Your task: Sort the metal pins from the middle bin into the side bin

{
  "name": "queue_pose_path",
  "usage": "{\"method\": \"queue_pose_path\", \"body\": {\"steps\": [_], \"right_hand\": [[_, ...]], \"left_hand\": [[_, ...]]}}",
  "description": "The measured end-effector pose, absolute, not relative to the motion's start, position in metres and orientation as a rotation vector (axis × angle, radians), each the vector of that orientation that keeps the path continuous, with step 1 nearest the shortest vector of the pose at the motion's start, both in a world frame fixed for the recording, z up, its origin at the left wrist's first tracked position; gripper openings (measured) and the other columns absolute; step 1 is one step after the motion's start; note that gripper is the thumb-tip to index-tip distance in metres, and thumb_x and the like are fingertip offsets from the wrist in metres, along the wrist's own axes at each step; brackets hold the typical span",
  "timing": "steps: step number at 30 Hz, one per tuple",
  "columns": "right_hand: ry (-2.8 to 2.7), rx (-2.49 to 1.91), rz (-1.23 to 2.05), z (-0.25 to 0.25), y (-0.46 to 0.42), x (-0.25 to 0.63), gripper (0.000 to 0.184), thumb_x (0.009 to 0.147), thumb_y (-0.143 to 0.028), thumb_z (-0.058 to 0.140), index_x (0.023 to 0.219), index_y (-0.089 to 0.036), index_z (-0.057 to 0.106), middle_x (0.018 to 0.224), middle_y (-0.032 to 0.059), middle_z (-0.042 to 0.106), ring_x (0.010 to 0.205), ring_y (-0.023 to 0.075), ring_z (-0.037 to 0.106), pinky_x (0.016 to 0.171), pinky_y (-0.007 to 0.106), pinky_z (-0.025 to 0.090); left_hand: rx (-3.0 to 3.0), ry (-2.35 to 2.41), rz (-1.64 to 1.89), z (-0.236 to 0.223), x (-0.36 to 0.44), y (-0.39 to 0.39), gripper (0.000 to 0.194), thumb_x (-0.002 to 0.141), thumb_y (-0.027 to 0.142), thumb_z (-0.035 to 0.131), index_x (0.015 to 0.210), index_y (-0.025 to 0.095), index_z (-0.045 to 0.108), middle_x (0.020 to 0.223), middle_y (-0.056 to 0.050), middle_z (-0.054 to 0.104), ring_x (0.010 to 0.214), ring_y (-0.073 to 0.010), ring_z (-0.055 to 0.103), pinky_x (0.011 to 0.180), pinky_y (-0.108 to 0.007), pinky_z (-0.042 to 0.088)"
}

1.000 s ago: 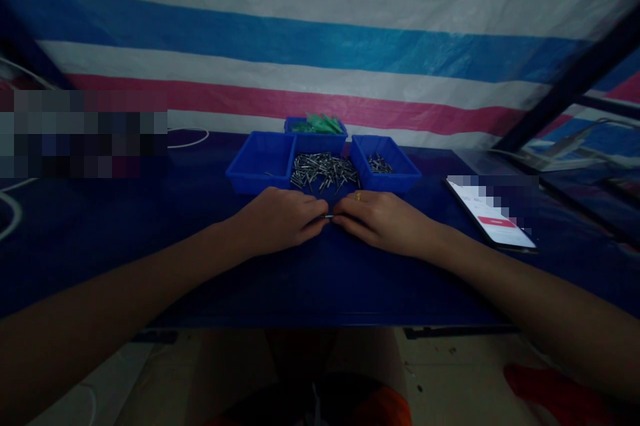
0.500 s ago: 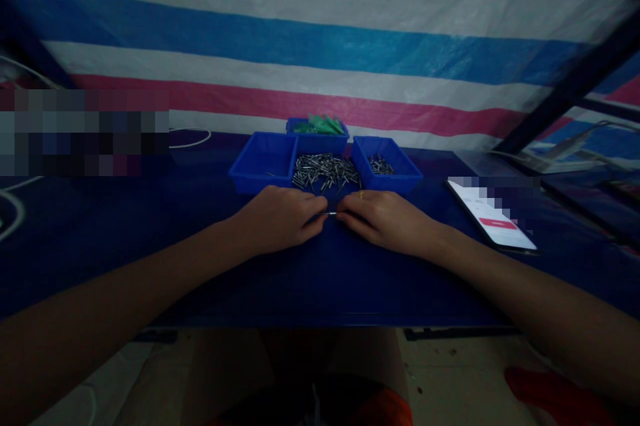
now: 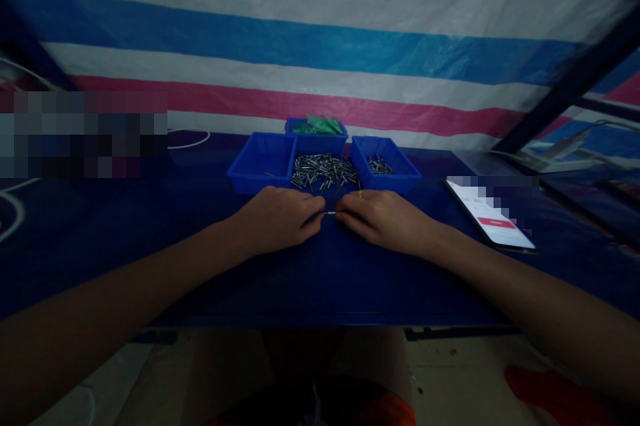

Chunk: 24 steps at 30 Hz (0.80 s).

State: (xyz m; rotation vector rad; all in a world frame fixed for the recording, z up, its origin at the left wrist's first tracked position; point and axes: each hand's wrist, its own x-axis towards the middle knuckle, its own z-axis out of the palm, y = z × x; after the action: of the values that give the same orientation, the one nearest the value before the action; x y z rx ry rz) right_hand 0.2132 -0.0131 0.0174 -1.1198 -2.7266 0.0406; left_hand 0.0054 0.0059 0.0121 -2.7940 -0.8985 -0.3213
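Between my fingertips a thin, shiny metal pin (image 3: 330, 213) lies level, its ends hidden in both pinches. My left hand (image 3: 283, 216) is closed on its left end, and my right hand (image 3: 383, 216), with a ring on one finger, pinches the right end. Just beyond my hands a heap of similar metal pins (image 3: 325, 171) covers part of the blue table (image 3: 320, 279). The heap sits between a left blue bin (image 3: 243, 176), which has a pin or so in it, and a right blue bin (image 3: 393, 181) holding a small pile of metal pins (image 3: 380, 165).
A back blue bin (image 3: 317, 141) carries green plastic packets (image 3: 323, 125). To the right lies a phone (image 3: 493, 216) with its screen lit. A white cable (image 3: 193, 139) runs at the back left. Behind the table hangs a striped plastic sheet (image 3: 320, 39).
Both hands keep the same pinch on the pin, with barely any movement. The whole view has shifted very slightly.
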Motion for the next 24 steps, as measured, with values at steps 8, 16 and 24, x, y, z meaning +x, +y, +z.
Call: {"method": "queue_pose_path", "body": {"steps": [8, 16, 24], "right_hand": [[-2.725, -1.127, 0.054, 0.019, -0.0134, 0.2125, 0.022, 0.092, -0.027, 0.038, 0.088, -0.015, 0.056, 0.077, 0.004, 0.058, 0.069, 0.0132, 0.054, 0.064, 0.026, 0.038], [-2.737, -1.114, 0.044, 0.0173, -0.0125, 0.2129, 0.022, 0.092, -0.027, 0.038, 0.087, -0.015, 0.055, 0.076, 0.0028, 0.056, 0.068, 0.0126, 0.053, 0.064, 0.026, 0.038], [-2.739, -1.127, 0.052, 0.0182, -0.0132, 0.2129, 0.022, 0.092, -0.028, 0.038, 0.086, -0.015, 0.054, 0.076, 0.0026, 0.056, 0.068, 0.012, 0.052, 0.064, 0.025, 0.038]], "left_hand": [[-2.787, -0.894, -0.32, 0.0118, 0.0052, 0.0059, 0.016, 0.085, 0.027, 0.043, 0.08, 0.019, 0.056, 0.072, 0.002, 0.064, 0.064, -0.0123, 0.06, 0.049, -0.024, 0.027], [-2.792, -0.881, -0.32, 0.011, 0.0052, 0.0071, 0.015, 0.086, 0.027, 0.043, 0.08, 0.019, 0.055, 0.072, 0.002, 0.063, 0.066, -0.0135, 0.061, 0.049, -0.025, 0.027], [-2.801, -0.895, -0.292, 0.0129, 0.0052, 0.0063, 0.017, 0.086, 0.028, 0.042, 0.08, 0.019, 0.055, 0.073, 0.002, 0.064, 0.066, -0.0137, 0.062, 0.049, -0.025, 0.027]]}}
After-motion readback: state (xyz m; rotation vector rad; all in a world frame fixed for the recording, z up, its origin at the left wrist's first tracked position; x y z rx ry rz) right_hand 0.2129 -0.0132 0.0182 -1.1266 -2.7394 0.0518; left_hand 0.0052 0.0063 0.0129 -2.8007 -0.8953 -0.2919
